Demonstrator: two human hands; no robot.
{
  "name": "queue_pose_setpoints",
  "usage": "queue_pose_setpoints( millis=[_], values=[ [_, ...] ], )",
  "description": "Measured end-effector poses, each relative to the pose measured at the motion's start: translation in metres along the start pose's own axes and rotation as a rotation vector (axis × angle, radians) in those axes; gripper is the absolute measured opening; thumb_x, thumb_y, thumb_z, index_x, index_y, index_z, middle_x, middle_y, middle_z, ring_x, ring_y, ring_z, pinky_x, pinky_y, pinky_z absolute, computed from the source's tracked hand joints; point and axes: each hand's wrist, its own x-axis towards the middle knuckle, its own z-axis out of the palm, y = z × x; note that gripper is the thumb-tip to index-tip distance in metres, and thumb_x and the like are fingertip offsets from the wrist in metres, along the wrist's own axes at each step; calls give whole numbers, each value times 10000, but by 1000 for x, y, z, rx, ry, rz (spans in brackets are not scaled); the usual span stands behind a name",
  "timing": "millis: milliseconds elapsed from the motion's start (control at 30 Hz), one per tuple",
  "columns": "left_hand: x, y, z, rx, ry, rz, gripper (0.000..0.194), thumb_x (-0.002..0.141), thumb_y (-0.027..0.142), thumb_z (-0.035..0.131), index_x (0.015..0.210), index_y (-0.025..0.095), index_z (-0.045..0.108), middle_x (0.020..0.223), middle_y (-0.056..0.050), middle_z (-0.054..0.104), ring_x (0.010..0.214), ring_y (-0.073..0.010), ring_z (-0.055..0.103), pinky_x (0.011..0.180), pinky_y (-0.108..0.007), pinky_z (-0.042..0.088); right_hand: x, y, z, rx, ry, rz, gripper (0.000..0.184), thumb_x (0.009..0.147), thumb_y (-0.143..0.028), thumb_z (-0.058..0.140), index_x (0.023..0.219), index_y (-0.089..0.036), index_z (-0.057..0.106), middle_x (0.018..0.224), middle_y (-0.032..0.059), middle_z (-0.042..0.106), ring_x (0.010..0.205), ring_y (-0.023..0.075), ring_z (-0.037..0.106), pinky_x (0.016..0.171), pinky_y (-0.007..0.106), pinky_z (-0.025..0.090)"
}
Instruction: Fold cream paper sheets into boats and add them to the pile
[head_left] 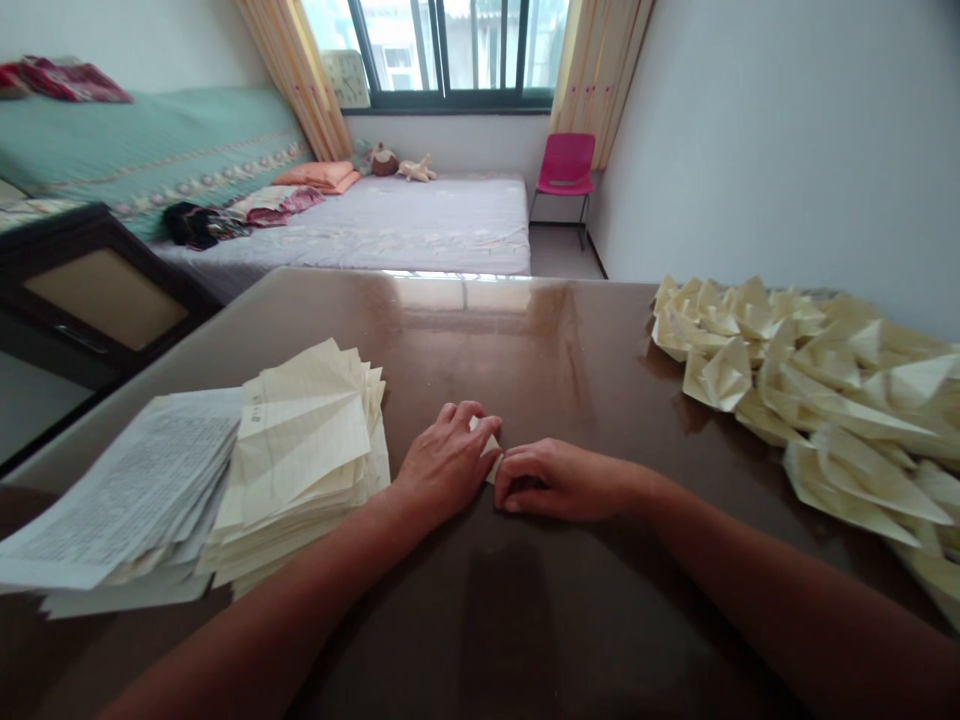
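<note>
A small piece of folded cream paper is mostly covered by my two hands at the middle of the table. My left hand curls over its left side, thumb and fingers closed on it. From the right, my right hand meets it with bent fingers pinched at its edge. Just left of my hands lies a stack of cream lined sheets, the top one creased. Folded cream paper boats are heaped along the table's right side.
A stack of printed white sheets overlaps the cream stack's left side on the glossy brown table. Past the far edge are a bed and a pink chair. A dark cabinet stands at the left, a wall at the right.
</note>
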Motion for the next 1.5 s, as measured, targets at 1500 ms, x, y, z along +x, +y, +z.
queue_pose_setpoints(
  millis=[1500],
  values=[
    [-19, 28, -1, 207, -65, 213, 291, 949, 186, 379, 1214, 169, 500, 1047, -91, 550, 974, -234, 501, 773, -358, 484, -12, 25, -27, -363, 214, 464, 244, 753, -423, 676, 844, -204, 619, 781, 5, 684, 661, 131, 590, 562, 222, 368]
  ],
)
